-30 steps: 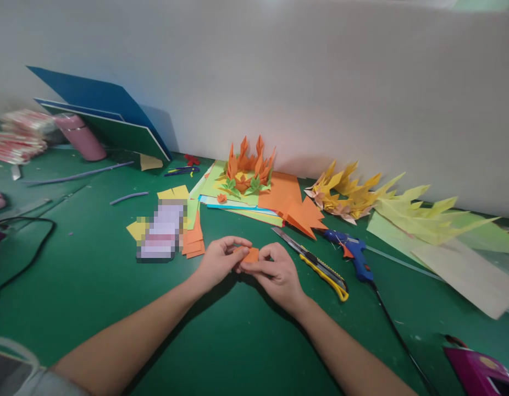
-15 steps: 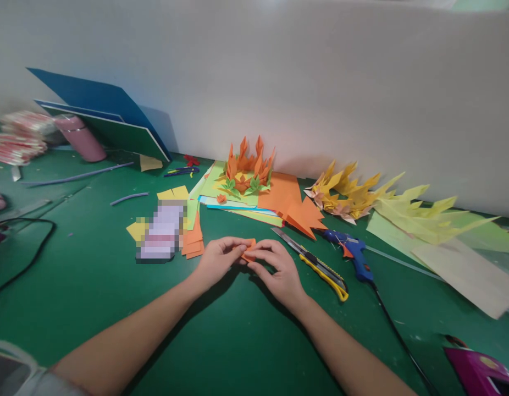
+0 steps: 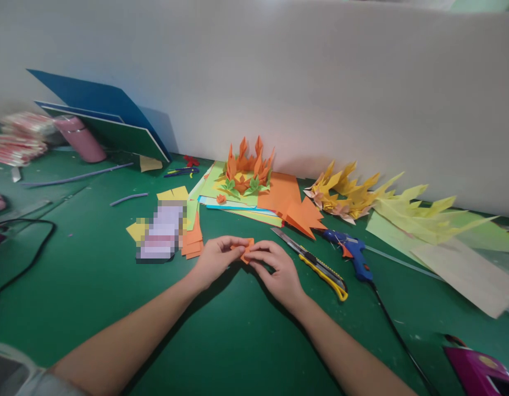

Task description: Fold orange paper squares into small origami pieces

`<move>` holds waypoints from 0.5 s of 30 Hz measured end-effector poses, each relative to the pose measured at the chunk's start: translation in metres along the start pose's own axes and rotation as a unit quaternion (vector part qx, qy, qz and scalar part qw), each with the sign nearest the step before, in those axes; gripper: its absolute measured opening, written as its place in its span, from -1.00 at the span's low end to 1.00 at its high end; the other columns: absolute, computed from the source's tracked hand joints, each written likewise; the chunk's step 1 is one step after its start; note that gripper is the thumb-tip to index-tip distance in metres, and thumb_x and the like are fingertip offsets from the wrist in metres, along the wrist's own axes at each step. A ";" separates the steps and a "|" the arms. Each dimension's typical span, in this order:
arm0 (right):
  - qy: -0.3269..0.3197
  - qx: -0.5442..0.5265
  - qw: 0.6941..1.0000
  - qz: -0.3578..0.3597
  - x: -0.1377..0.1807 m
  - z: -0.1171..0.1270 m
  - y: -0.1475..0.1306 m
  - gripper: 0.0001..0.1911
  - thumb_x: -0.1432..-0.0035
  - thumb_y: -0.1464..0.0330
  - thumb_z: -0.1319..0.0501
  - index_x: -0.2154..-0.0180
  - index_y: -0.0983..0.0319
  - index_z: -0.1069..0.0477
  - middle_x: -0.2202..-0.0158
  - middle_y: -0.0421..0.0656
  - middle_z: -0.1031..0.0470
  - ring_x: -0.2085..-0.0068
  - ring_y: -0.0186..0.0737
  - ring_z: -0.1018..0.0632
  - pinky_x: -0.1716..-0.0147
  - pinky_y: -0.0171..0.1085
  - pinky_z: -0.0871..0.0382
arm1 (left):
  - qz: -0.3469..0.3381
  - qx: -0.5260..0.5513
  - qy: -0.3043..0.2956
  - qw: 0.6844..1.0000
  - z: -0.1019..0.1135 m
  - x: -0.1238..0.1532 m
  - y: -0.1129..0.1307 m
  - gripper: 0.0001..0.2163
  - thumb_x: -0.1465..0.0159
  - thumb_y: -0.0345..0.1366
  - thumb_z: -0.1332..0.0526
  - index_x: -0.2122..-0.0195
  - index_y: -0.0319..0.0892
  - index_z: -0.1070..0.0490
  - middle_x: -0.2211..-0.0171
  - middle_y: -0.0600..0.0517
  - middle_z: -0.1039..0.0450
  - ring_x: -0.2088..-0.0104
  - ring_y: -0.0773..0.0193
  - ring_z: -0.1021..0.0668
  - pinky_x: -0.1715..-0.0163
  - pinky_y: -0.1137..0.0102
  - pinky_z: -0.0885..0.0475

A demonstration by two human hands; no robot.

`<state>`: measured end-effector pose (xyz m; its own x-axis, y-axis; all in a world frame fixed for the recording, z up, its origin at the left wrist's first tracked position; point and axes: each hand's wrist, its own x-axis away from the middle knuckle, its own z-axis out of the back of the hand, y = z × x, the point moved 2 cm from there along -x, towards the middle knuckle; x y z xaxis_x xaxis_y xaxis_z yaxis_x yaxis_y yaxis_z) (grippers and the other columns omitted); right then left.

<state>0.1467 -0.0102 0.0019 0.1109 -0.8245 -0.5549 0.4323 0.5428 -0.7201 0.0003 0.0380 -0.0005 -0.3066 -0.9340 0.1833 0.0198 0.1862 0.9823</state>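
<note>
A small piece of orange paper is held between my two hands above the green table. My left hand pinches it from the left with thumb and forefinger. From the right, the fingertips of my right hand grip its other edge. Fingers cover much of the paper, so its folds are hard to make out. Orange paper pieces lie just left of my left hand. Beside my right hand rests a yellow box cutter with its blade out.
Behind my hands an orange folded-paper crown stands on coloured sheets. To the right are a blue glue gun with a cord, a yellow paper crown and pale sheets. Leftward are a blurred-out phone-like object, a pink bottle and leaning boards.
The orange paper has turned slightly and shows more between my fingertips. My fingers have shifted a little; everything else on the table stays put.
</note>
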 end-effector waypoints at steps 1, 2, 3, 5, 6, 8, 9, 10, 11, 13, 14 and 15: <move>0.002 0.003 1.000 -0.004 0.000 0.000 0.000 -0.81 -0.11 0.48 -0.19 0.29 0.10 -0.51 0.28 -0.14 -0.48 0.20 -0.20 -0.50 0.18 -0.16 -0.40 | 0.000 -0.005 -0.001 1.000 0.000 0.000 0.000 -0.74 0.05 -0.22 -0.34 0.34 -0.22 -0.54 0.34 -0.05 -0.59 0.37 0.27 -0.55 0.30 0.38 -0.41; 0.003 0.004 1.000 -0.007 0.000 0.000 0.001 -0.82 -0.10 0.48 -0.20 0.29 0.11 -0.51 0.28 -0.13 -0.48 0.21 -0.20 -0.50 0.18 -0.15 -0.40 | -0.002 -0.011 -0.001 1.000 0.001 0.000 0.000 -0.74 0.04 -0.21 -0.33 0.33 -0.21 -0.54 0.32 -0.05 -0.59 0.35 0.26 -0.56 0.28 0.38 -0.41; 0.004 0.003 1.000 -0.009 0.000 0.000 0.001 -0.83 -0.10 0.47 -0.20 0.30 0.11 -0.51 0.29 -0.13 -0.48 0.21 -0.20 -0.50 0.18 -0.15 -0.40 | -0.005 -0.015 -0.001 1.000 0.001 0.000 0.000 -0.75 0.02 -0.21 -0.32 0.32 -0.20 -0.55 0.29 -0.05 -0.59 0.32 0.24 -0.56 0.26 0.37 -0.41; 0.001 -0.005 1.000 -0.012 0.000 0.000 0.001 -0.83 -0.09 0.47 -0.20 0.30 0.13 -0.51 0.29 -0.12 -0.47 0.21 -0.20 -0.49 0.18 -0.16 -0.40 | -0.009 -0.018 -0.005 1.000 0.002 -0.001 0.000 -0.76 0.00 -0.21 -0.30 0.32 -0.19 -0.55 0.26 -0.05 -0.59 0.28 0.22 -0.56 0.23 0.37 -0.41; -0.002 -0.010 1.000 -0.013 0.000 0.000 0.001 -0.83 -0.09 0.47 -0.20 0.30 0.13 -0.51 0.29 -0.12 -0.46 0.21 -0.20 -0.49 0.18 -0.17 -0.40 | -0.011 -0.018 -0.008 1.000 0.002 -0.001 0.000 -0.76 0.00 -0.21 -0.30 0.32 -0.20 -0.55 0.26 -0.06 -0.59 0.27 0.21 -0.56 0.22 0.36 -0.42; -0.008 -0.019 1.000 -0.018 -0.001 0.000 0.001 -0.83 -0.08 0.47 -0.20 0.30 0.13 -0.51 0.29 -0.13 -0.45 0.21 -0.21 -0.49 0.18 -0.18 -0.40 | -0.018 -0.022 -0.009 1.000 0.001 0.000 0.002 -0.77 0.00 -0.22 -0.30 0.33 -0.20 -0.55 0.27 -0.05 -0.59 0.27 0.20 -0.57 0.21 0.34 -0.42; -0.011 -0.022 1.000 -0.020 -0.001 0.000 0.001 -0.83 -0.08 0.47 -0.20 0.31 0.13 -0.51 0.29 -0.13 -0.44 0.21 -0.22 -0.49 0.18 -0.18 -0.40 | -0.024 -0.028 -0.006 0.999 0.001 0.000 0.003 -0.79 0.00 -0.23 -0.30 0.35 -0.20 -0.55 0.28 -0.05 -0.60 0.27 0.19 -0.57 0.21 0.33 -0.43; -0.012 -0.022 0.999 -0.023 -0.001 0.000 0.002 -0.84 -0.08 0.47 -0.20 0.32 0.13 -0.51 0.30 -0.14 -0.44 0.22 -0.22 -0.49 0.18 -0.18 -0.40 | -0.032 -0.035 -0.001 0.999 0.000 0.001 0.004 -0.81 0.01 -0.24 -0.30 0.37 -0.19 -0.55 0.30 -0.04 -0.60 0.27 0.19 -0.57 0.20 0.33 -0.43; -0.011 -0.021 0.999 -0.027 -0.001 0.000 0.002 -0.85 -0.08 0.46 -0.20 0.33 0.13 -0.51 0.30 -0.14 -0.44 0.22 -0.21 -0.49 0.19 -0.18 -0.40 | -0.040 -0.043 0.006 0.998 -0.001 0.001 0.006 -0.83 0.00 -0.25 -0.30 0.39 -0.19 -0.55 0.31 -0.03 -0.60 0.28 0.20 -0.57 0.21 0.34 -0.43; -0.006 -0.017 0.999 -0.037 -0.002 0.000 0.002 -0.86 -0.08 0.46 -0.20 0.35 0.13 -0.51 0.32 -0.14 -0.44 0.24 -0.21 -0.49 0.21 -0.18 -0.40 | -0.054 -0.062 0.015 0.996 -0.003 0.003 0.009 -0.87 0.00 -0.28 -0.28 0.43 -0.17 -0.55 0.35 -0.02 -0.60 0.31 0.21 -0.58 0.23 0.35 -0.44; -0.003 -0.015 0.999 -0.042 -0.002 0.000 0.003 -0.87 -0.08 0.45 -0.20 0.37 0.13 -0.51 0.33 -0.15 -0.44 0.25 -0.21 -0.49 0.22 -0.18 -0.39 | -0.059 -0.072 0.016 0.996 -0.004 0.004 0.010 -0.89 -0.01 -0.29 -0.28 0.44 -0.17 -0.55 0.37 -0.01 -0.60 0.32 0.21 -0.58 0.24 0.35 -0.45; 0.000 -0.012 0.999 -0.047 -0.002 0.001 0.003 -0.87 -0.07 0.45 -0.21 0.38 0.13 -0.51 0.34 -0.15 -0.44 0.27 -0.21 -0.48 0.22 -0.18 -0.39 | -0.063 -0.080 0.015 0.995 -0.005 0.005 0.011 -0.90 -0.01 -0.30 -0.27 0.44 -0.16 -0.55 0.38 -0.01 -0.60 0.33 0.22 -0.58 0.25 0.36 -0.45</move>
<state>0.1485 -0.0071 0.0008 0.0714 -0.8722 -0.4839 0.4196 0.4664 -0.7787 0.0042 0.0339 0.0113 -0.2878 -0.9559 0.0578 0.1344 0.0194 0.9907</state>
